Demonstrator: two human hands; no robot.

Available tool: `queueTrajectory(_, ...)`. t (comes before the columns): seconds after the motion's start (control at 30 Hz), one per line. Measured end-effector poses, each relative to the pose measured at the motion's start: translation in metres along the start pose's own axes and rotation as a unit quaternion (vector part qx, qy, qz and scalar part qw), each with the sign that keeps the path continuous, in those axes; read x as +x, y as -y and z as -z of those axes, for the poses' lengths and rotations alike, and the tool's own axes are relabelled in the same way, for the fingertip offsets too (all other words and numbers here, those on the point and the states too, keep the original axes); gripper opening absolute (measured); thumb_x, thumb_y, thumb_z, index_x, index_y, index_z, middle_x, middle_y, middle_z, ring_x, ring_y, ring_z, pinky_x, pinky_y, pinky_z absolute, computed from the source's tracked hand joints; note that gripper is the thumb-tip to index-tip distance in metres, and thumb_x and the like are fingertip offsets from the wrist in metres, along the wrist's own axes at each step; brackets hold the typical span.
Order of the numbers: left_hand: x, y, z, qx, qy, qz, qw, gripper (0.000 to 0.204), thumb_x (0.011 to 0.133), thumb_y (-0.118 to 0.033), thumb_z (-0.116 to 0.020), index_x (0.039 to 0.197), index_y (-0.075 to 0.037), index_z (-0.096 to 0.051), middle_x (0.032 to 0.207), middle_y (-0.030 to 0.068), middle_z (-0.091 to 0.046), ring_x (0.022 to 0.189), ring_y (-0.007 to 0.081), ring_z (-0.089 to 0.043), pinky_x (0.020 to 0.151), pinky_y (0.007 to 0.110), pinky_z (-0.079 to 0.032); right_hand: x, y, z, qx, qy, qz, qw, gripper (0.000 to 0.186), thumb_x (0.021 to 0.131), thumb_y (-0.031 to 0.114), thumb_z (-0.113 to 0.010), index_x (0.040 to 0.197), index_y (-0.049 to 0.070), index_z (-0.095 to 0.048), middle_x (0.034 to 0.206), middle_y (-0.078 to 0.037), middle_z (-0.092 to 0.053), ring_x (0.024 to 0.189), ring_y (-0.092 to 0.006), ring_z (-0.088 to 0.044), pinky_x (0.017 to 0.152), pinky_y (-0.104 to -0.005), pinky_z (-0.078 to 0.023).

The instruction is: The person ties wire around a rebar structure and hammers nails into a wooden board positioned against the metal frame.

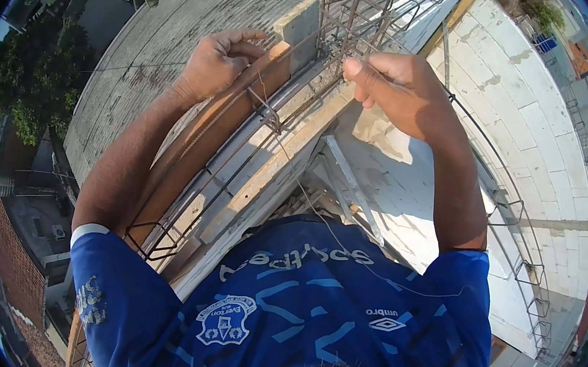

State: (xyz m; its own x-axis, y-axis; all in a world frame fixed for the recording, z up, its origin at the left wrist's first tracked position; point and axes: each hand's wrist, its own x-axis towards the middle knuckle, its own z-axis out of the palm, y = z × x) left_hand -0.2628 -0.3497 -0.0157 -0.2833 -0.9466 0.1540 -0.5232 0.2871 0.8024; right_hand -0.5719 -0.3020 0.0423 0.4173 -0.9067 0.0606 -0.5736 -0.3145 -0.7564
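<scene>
Beside the upper end of a long brown plank (203,151), my left hand (214,66) has its fingers curled in. What they close on, if anything, is hidden. My right hand (400,90) is closed in a pinch next to the upright steel bars (355,9); I cannot make out anything between thumb and fingers. Between the hands a short, pale board piece (298,28) stands against the plank's end. A rebar cage with bent stirrups (267,114) lies along the plank. One thin wire (301,183) runs loosely from there toward my shirt.
A pale timber board (290,158) edges the other side of the cage. Behind my left arm slopes a grey corrugated roof (157,45). At right stands a pale block wall (532,131), with another rebar cage (521,224) along it. A metal brace (355,187) leans below.
</scene>
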Motion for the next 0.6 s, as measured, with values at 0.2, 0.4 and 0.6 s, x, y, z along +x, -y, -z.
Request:
queueTrajectory(0.2,0.051,0.028,0.023,-0.147,0.080,0.112,0.980,0.054,0.078,0.006,-0.056,0.132,0.003,-0.055,0.104,0.0125,-0.071,0.095,0.0185,-0.069,0.082,0.031,-0.056,0.037,-0.081,0.026,-0.337,-0.313,-0.021,0.888,0.039,0.095,0.040,-0.061,0.096,0.003,-0.071,0.082,-0.015,-0.068,0.084,-0.0265,-0.067,0.075,-0.0383,-0.050)
queueTrajectory(0.4,0.147,0.080,0.013,0.230,0.032,0.001,0.973,0.056,0.079,-0.001,-0.061,0.134,-0.007,-0.057,0.110,0.0096,-0.072,0.098,0.0212,-0.069,0.091,0.034,-0.055,0.044,-0.112,0.008,-0.283,-0.255,-0.066,0.922,0.038,0.096,0.038,-0.060,0.106,0.003,-0.070,0.103,-0.018,-0.066,0.092,-0.0366,-0.065,0.082,-0.0453,-0.050)
queueTrajectory(0.6,0.222,0.106,-0.047,0.211,0.119,-0.119,0.963,0.046,0.082,-0.013,-0.064,0.128,-0.015,-0.064,0.115,0.0132,-0.070,0.109,0.0261,-0.066,0.098,0.039,-0.051,0.051,-0.111,0.003,-0.231,-0.235,-0.084,0.940,0.039,0.097,0.032,-0.059,0.119,0.001,-0.062,0.114,-0.022,-0.065,0.104,-0.0357,-0.064,0.092,-0.0422,-0.049)
